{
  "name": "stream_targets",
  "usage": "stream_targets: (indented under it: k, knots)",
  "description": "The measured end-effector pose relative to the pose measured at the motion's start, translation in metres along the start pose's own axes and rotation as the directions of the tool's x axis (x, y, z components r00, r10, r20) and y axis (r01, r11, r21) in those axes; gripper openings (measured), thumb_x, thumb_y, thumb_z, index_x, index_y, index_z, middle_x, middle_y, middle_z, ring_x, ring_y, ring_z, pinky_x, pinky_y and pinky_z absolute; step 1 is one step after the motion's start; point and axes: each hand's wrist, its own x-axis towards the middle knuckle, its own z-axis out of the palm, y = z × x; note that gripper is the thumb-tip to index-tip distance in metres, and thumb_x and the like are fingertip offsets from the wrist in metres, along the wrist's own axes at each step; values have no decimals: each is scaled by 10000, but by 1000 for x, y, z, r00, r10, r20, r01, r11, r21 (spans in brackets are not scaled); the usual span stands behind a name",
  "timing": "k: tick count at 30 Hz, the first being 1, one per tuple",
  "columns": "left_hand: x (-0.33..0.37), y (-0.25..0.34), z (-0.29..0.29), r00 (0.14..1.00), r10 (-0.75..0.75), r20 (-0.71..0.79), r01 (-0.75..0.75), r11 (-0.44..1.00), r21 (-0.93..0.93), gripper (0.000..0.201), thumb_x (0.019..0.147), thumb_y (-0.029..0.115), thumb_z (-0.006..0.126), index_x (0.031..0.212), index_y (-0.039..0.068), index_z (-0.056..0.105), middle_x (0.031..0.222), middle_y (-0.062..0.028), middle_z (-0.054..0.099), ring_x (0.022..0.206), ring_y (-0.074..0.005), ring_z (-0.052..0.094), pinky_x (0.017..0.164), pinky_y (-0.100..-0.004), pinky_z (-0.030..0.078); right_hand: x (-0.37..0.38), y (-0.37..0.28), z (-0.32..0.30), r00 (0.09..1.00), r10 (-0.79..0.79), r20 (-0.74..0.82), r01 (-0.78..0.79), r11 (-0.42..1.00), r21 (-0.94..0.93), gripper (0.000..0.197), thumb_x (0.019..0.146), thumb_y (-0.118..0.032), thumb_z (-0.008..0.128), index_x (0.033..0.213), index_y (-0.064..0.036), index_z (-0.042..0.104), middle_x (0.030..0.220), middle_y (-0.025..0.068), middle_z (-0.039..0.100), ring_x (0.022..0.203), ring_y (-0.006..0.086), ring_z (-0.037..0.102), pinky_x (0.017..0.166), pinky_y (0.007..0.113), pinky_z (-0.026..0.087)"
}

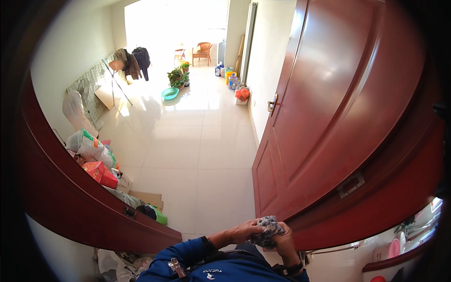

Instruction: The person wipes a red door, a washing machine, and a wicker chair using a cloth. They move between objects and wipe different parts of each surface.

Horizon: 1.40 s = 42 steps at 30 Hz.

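Between my two hands is a bunched-up grey, mottled cloth [268, 228], held low in front of my body. My left hand [249, 229] grips its left side with the fingers closed. On the right side, my right hand [284, 241] is closed on the same cloth. My blue sleeves end above both wrists, and a dark band circles the right wrist. The red-brown door [324, 94] stands open to the right of my hands, with a metal handle [272, 105].
The door frame [94, 207] runs along the left. Beyond it are bags [91, 148], a red box [100, 174] and cardboard by the wall. Farther in are a green basin [169, 94], potted plants [177, 77], a clothes stand, bottles [232, 81] and a wicker chair [202, 52].
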Motion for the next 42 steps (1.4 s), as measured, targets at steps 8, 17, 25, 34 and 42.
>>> stream_targets:
  k: [8,17,25,34,42]
  knots:
    - [7,30,-68,975,13,-224,45,967,252,607,937,366,746,1408,48,531,1253,-36,637,1113,-103,579,952,-292,490,87,-10,21,964,40,262,-142,912,385,338,934,-53,629,1270,-12,626,1176,132,722,1031,233,716,921,373,593]
    - [52,124,-142,933,22,-358,81,960,269,349,971,393,714,1125,81,687,943,39,683,831,-53,576,745,-244,455,217,-14,38,950,37,309,-141,937,319,349,959,-71,680,1293,-5,599,1154,98,710,1023,195,698,899,336,592]
    - [78,179,-198,895,17,-446,105,963,249,337,1003,421,689,952,90,725,809,60,658,730,-36,546,675,-221,426,303,-18,54,932,54,358,-127,975,182,375,930,-1,705,1290,-7,596,1109,86,721,978,175,705,880,326,597]
    - [127,209,-221,971,-4,-238,84,941,328,535,980,461,679,1258,7,627,1165,-68,649,1063,-147,590,973,-317,471,327,-54,51,999,48,-18,-41,960,278,314,962,-67,643,1273,-29,643,1102,85,730,970,202,722,868,341,607]
    - [189,245,-227,998,51,44,-66,881,469,529,922,129,718,1396,-5,526,1278,-96,647,1184,-194,580,1033,-341,476,330,-91,70,984,114,-140,-91,982,165,384,985,-69,628,1358,-9,562,1175,130,696,991,238,712,876,374,612]
